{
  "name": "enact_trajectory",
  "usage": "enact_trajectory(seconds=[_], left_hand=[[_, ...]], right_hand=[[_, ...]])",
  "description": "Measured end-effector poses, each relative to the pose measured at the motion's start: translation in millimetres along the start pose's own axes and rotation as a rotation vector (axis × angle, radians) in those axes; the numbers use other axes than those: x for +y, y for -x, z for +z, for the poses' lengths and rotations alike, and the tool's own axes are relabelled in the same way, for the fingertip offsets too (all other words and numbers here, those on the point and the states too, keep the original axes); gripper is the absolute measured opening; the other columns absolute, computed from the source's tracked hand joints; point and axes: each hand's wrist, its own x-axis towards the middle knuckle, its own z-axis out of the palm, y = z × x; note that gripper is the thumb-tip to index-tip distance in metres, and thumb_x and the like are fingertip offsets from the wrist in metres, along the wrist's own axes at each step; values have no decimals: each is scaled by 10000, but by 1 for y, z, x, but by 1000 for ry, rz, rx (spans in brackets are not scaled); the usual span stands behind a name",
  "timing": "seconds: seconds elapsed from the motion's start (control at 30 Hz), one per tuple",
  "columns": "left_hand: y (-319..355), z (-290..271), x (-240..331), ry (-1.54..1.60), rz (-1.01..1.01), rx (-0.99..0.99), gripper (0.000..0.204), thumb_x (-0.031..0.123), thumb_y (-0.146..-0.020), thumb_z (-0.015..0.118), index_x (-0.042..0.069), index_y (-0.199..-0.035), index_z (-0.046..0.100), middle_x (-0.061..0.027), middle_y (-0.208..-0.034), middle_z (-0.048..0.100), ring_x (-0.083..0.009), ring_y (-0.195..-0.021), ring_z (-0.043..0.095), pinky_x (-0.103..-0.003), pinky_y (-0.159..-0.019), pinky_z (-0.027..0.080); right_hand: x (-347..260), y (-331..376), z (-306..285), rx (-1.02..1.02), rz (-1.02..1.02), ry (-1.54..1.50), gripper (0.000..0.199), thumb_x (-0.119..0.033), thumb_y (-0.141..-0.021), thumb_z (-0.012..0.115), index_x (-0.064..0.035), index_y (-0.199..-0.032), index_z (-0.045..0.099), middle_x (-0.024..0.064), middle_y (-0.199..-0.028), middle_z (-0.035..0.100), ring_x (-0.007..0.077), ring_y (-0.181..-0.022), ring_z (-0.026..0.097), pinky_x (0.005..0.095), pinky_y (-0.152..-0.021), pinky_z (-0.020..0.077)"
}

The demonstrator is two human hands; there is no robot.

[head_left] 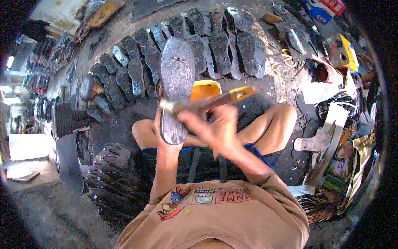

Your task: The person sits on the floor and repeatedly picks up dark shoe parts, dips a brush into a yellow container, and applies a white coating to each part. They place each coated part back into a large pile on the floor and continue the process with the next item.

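Workshop floor (pixel 74 220), dark & scuffed, scraps & footwear parts piled all round where the person sits w/ legs folded. L hand (pixel 158 120) is closed round the lower half of a slipper sole (pixel 177 70), gripping from behind & at the edge; sole's held up above the lap, broad end pointing away, flat face up. R hand (pixel 219 124) is curled round what looks like a brush (pixel 224 99), pale tip lying across the sole's face, yellow handle end sticking out to the R. Hand & brush are blurred, so can't tell exactly how the fingers sit, or if the tip's pressing.

Progress, my guess: coating this sole, prob. w/ glue. Broad end has a wet-looking grey shine, so that part's likely done; narrow end is darker, can't say if it's covered. No strap fitted on it that I can see, so assembly's prob. still to come.

Just beyond, partly behind the sole, a yellow tub (pixel 206 89), contents unclear. Past that, rows of dark soles (pixel 219 52) laid out, some shiny, maybe coated already, others dull. L side: heap of dark slippers (pixel 112 178). R side: loose pale sole (pixel 313 143) amid offcuts, yellow box (pixel 348 52) farther up.
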Motion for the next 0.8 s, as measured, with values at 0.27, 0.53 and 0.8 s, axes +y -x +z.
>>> enact_trajectory(seconds=[0.27, 0.53, 0.8], left_hand=[[-3, 2, -5, -310, 135, -66, 390, 233, -1077, 484, 24, -1394, 570, -140, -1319, 674, -275, -1203, 659, -489, -1020, 576], [0, 41, -9, -1618, 424, 252, 521, 115, -881, 789, -15, -1338, 574, -148, -1220, 710, -238, -1064, 698, -363, -944, 563], [-20, 24, -14, -11, 23, -76, 491, 322, -1079, 470, 84, -1509, 480, -127, -1417, 616, -276, -1195, 662, -456, -1019, 559]], right_hand=[[11, 18, 5, 81, -334, -13, 297, -263, -784, 878, -78, -984, 758, 70, -752, 685, 223, -662, 691, 361, -625, 564], [17, -33, -21, 243, -168, -57, 153, -175, -878, 805, -48, -941, 745, 109, -839, 728, 206, -697, 711, 362, -577, 566], [2, -20, -28, 15, -95, -37, 232, -195, -815, 894, -14, -923, 797, 98, -809, 779, 139, -712, 715, 308, -645, 553]])
